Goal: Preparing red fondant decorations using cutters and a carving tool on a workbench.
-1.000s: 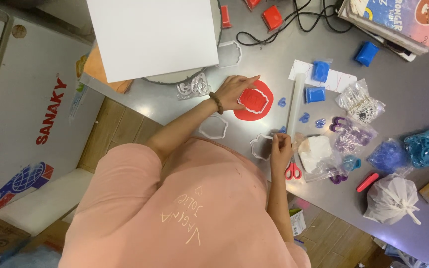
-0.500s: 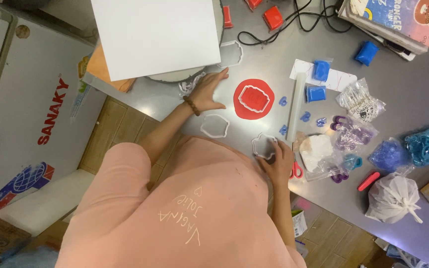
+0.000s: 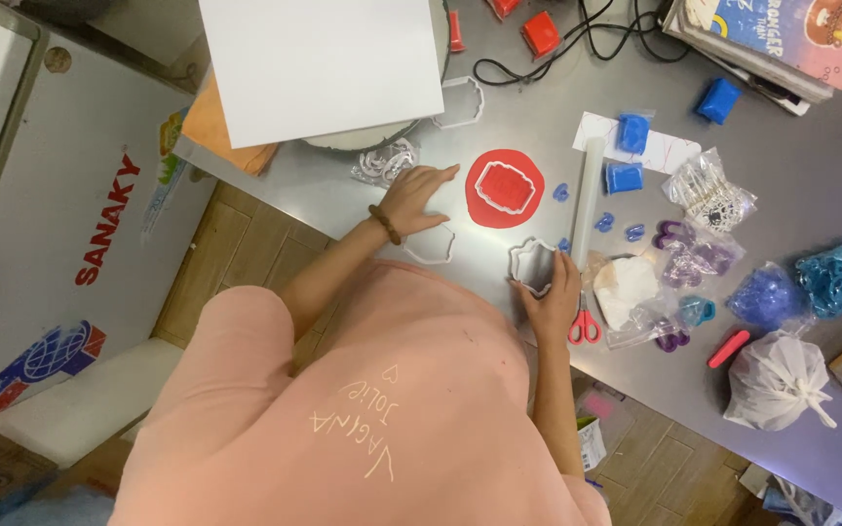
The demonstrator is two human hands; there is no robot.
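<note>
Here, at the far left, a white chest freezer point(image 3: 70, 224) stands against the grey metal table point(image 3: 557, 390), and a white board point(image 3: 319, 63) lies over the table's upper edge. The left hand point(image 3: 413, 200) rests flat on the table with fingers spread, gripping nothing; its fingertips lie just beside a clear bag of white cutters point(image 3: 382, 161), and a white cookie cutter point(image 3: 433, 248) sits against the heel of the palm. Right of it lies a red clay disc point(image 3: 504, 188) with a white plaque-shaped cutter point(image 3: 505, 187) pressed on top. Below that, the right hand point(image 3: 555, 297) curls around another white cutter point(image 3: 531, 265), holding it on the table edge by its lower rim. Red-handled scissors point(image 3: 585, 326) lie just beside that hand. A white rolling pin point(image 3: 588, 190) stands next, then blue clay blocks point(image 3: 626, 156), bags of blue and purple cutters point(image 3: 767, 292), and a knotted white bag point(image 3: 777, 380) at the far right.
</note>
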